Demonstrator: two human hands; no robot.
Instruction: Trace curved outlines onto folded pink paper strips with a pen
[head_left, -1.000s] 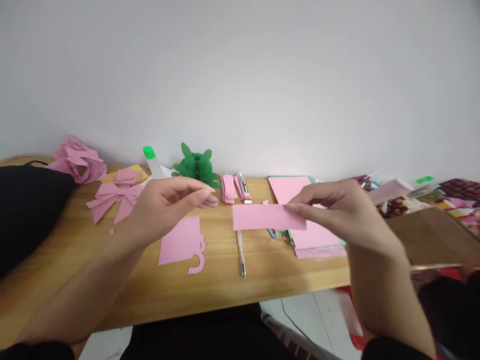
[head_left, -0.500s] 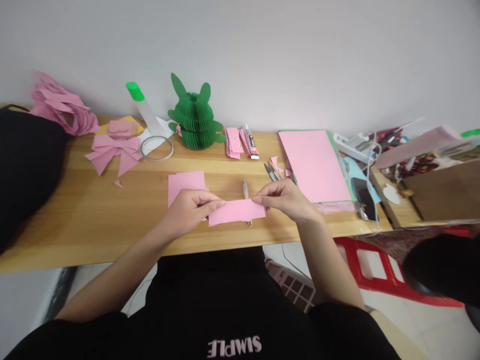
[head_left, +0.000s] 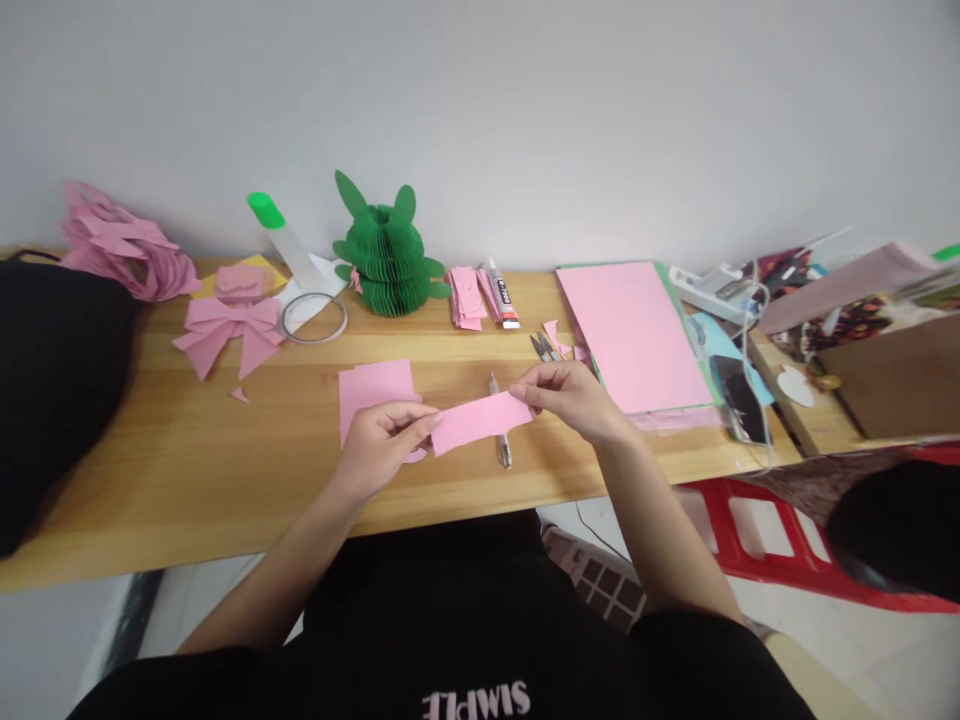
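Pink strip [head_left: 480, 422]: head view; just below the centre of the frame, spanned between both hands, slanting, right end higher.
Left hand [head_left: 379, 445]: fingers narrow, thumb uppermost, pinching the strip's left end.
Right hand [head_left: 562, 395]: thumb and fingertips closed on the strip's upper right corner.
Pen [head_left: 505, 452]: behind the strip, an end showing above and below it.
Pink sheets [head_left: 367, 385]: left of centre, partly hidden by the left hand; cannot tell whether they touch it.
Scissors [head_left: 545, 347]: right of centre, above the right hand; pink scraps [head_left: 555, 335] just beside.
Paper stack [head_left: 637, 330]: centre right; pink on top, green edging.
Green paper figure [head_left: 386, 260]: upper middle; honeycomb body, two ear-like pieces.
Glue tube [head_left: 500, 295]: right of the figure, beside pink slips [head_left: 467, 297].
Pink bow [head_left: 232, 325]: left of frame; metallic-looking ring [head_left: 319, 341] near it.
Table [head_left: 247, 470]: pale wood, crossing the frame.
Red stool [head_left: 780, 540]: lower right.
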